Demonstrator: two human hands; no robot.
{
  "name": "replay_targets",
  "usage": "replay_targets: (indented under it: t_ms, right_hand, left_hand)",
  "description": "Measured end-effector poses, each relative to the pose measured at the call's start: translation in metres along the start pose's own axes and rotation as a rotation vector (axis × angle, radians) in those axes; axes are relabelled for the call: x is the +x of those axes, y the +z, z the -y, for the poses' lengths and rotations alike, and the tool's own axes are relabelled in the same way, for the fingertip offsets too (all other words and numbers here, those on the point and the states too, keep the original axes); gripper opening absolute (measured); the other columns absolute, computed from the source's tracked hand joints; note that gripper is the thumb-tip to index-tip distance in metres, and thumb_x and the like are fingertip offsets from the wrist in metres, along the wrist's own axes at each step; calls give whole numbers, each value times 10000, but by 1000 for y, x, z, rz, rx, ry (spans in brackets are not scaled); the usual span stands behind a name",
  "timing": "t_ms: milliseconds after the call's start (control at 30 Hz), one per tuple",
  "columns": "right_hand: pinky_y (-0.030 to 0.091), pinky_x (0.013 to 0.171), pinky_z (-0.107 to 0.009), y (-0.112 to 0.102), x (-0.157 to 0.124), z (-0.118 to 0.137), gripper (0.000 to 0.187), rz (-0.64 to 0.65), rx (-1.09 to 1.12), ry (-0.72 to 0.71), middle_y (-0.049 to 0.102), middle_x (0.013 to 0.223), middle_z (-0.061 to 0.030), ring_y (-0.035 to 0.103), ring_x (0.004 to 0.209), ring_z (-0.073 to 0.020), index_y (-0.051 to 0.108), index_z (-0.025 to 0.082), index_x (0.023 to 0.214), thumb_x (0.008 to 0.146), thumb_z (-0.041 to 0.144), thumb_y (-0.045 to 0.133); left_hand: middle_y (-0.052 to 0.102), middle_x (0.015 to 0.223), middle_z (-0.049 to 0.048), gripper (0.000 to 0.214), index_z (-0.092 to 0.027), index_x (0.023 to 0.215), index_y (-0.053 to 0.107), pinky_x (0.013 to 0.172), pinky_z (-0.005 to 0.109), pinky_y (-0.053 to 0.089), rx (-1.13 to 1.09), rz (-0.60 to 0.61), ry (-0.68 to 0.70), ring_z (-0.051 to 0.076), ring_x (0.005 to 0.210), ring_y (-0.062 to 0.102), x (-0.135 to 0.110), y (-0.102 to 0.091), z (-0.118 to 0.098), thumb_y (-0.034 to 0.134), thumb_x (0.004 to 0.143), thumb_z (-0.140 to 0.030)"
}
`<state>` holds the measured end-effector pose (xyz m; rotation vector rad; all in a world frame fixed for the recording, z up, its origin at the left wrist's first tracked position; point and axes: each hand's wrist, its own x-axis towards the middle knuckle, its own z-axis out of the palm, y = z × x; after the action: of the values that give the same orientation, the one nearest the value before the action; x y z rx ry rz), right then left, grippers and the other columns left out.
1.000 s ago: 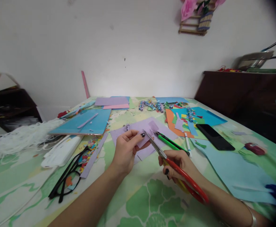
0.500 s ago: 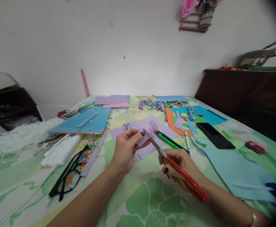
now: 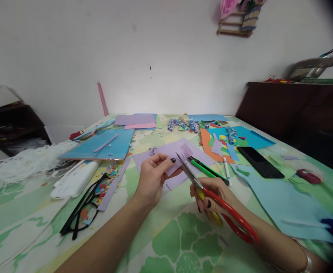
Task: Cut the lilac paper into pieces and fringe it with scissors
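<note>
My left hand (image 3: 152,178) pinches a small lilac paper piece (image 3: 173,169) between thumb and fingers, just above the table. My right hand (image 3: 216,195) is wrapped round the red and yellow handles of a pair of scissors (image 3: 212,193). The steel blades point up and left and meet the right edge of the lilac piece. Beneath both hands lie larger lilac sheets (image 3: 174,151) on the green flowered tablecloth (image 3: 183,242).
Green markers (image 3: 204,170) and a white pen (image 3: 226,168) lie right of the hands. A black phone (image 3: 259,162), orange and blue papers (image 3: 280,201) sit at the right. Black glasses (image 3: 82,212), a white case (image 3: 73,182), white string (image 3: 24,165) and a blue board (image 3: 100,146) are at the left.
The scissors' handles have spread apart and the right hand has shifted slightly down and right; the blades stay at the lilac piece. The left hand has hardly moved.
</note>
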<state>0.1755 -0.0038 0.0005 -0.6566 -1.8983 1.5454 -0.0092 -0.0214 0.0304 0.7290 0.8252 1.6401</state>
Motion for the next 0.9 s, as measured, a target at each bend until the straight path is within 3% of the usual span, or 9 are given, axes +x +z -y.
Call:
replay_targets:
  t_ms: [900]
  right_hand:
    - [398,375,-179,2,-1,0,574,-25,10,20,481,529,28,447,425,-87,578,127,802,662,672,687]
  left_hand:
    - [660,676,10,149,-114,664,611,686,307,585,-10,4,2,132,637,657,0,0,1,754,647,-150]
